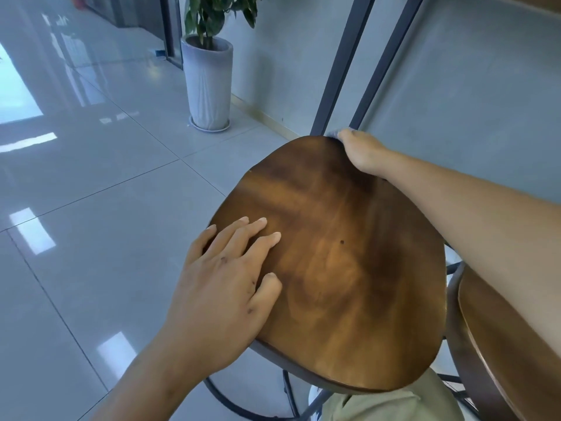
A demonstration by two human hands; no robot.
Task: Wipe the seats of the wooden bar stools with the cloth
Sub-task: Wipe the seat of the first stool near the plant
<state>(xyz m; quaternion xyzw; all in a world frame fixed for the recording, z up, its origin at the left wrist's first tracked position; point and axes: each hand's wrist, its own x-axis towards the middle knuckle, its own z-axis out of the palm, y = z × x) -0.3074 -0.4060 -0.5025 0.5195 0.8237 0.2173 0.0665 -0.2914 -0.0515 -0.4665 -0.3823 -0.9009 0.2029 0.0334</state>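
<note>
A brown wooden bar stool seat (343, 268) on a dark metal frame fills the middle of the view. My left hand (224, 284) lies flat on the seat's left side with its fingers straight. My right hand (362, 153) reaches over the seat's far edge and curls down behind it. A small bit of pale grey cloth (333, 134) shows under that hand at the edge; most of the cloth is hidden. A second wooden stool seat (510, 360) is partly in view at the lower right.
Glossy grey floor tiles (91, 208) spread to the left. A tall white pot with a green plant (208, 83) stands by the grey wall. Two dark metal legs (343, 65) rise behind the stool, with a counter edge at the top right.
</note>
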